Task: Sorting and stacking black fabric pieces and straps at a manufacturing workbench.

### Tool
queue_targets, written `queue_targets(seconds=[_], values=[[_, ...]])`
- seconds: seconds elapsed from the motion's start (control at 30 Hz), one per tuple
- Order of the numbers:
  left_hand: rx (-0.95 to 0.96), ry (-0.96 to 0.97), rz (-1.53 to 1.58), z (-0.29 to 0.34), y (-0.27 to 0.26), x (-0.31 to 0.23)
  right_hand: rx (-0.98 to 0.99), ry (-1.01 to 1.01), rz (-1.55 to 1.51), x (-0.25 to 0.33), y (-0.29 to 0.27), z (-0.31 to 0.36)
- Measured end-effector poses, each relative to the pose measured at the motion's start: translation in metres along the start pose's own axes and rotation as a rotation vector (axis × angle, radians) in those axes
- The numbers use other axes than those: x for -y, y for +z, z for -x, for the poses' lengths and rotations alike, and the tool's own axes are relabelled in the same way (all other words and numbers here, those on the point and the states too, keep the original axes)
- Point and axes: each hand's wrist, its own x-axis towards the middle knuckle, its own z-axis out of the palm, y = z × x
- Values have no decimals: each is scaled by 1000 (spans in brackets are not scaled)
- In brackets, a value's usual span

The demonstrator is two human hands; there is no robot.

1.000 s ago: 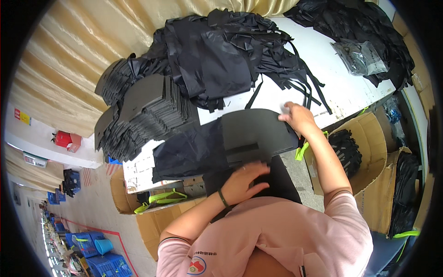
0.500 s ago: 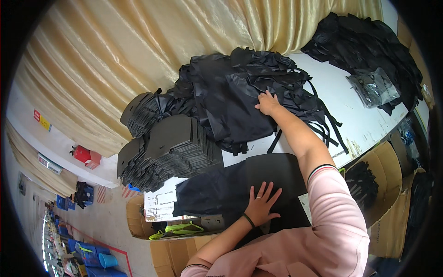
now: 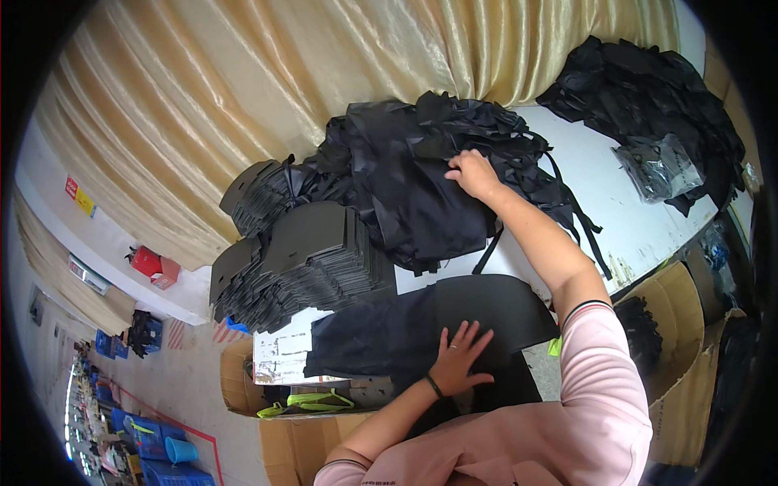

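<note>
My left hand lies flat with its fingers spread on a stiff black board at the table's near edge. A black fabric cover sits around the board's left part; the right part is bare. Farther off, my right hand is at the heap of black fabric pieces, its fingers curled and pinched at the cloth of the top piece. Left of the heap, black boards with rounded corners stand in several stacks.
Straps trail from the heap over the white table. A clear plastic bag and a second dark fabric pile lie at the far right. Cardboard boxes stand beside the table; a gold curtain hangs behind.
My right hand's fingers have gone from outstretched to curled on the heap's cloth. My left hand stays on the board. The whole view has shifted slightly.
</note>
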Motion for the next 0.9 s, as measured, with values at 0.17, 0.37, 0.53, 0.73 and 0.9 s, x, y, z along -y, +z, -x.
queue_targets(seconds=[0.17, 0.37, 0.53, 0.73, 0.9], values=[[-496, -252, 895, -33, -35, 34, 44, -311, -403, 73, -75, -8], [-868, -126, 1091, -107, -108, 36, 503, -149, -1085, 220, -147, 27], [-1128, -161, 1016, -109, -112, 16, 398, -267, -1260, 263, -155, 43], [-1125, -387, 625, -16, -93, 106, 136, -379, -1327, 194, -207, 64], [-997, -385, 36, 113, -117, 168, 125, 235, -1112, 73, -194, 149]])
